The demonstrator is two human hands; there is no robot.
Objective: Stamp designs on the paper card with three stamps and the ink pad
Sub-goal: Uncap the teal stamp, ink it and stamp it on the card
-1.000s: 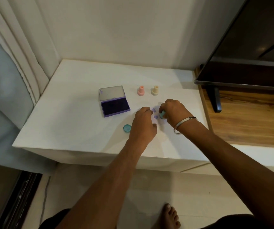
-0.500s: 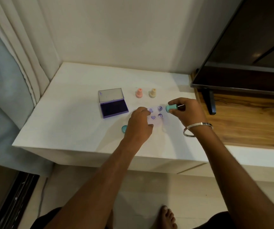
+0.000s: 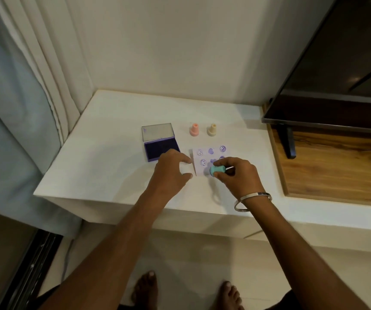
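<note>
Teal stamp (image 3: 216, 170) was pinched sideways in the right hand (image 3: 238, 177) over the paper card's (image 3: 211, 159) near edge. Left hand (image 3: 171, 173) hovered loose-fingered, holding nothing, between card and open purple ink pad (image 3: 160, 144). Pink stamp (image 3: 194, 130) and yellow stamp (image 3: 212, 130) stood behind.

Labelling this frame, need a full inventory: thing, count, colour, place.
card: 1, white with purple prints, table centre
ink pad: 1, purple, lid open, left of card
pink stamp: 1, upright, behind card
yellow stamp: 1, upright, right of pink stamp
teal stamp: 1, on its side over card's near edge, in right hand
table: 1, white
curtain: 1, pale, far left
TV: 1, black, right, on wood shelf
bangle: 1, silver, right wrist
left hand: fingers loosely curled, holds nothing, left of card
right hand: grips teal stamp
feet: 2, bare, floor
</note>
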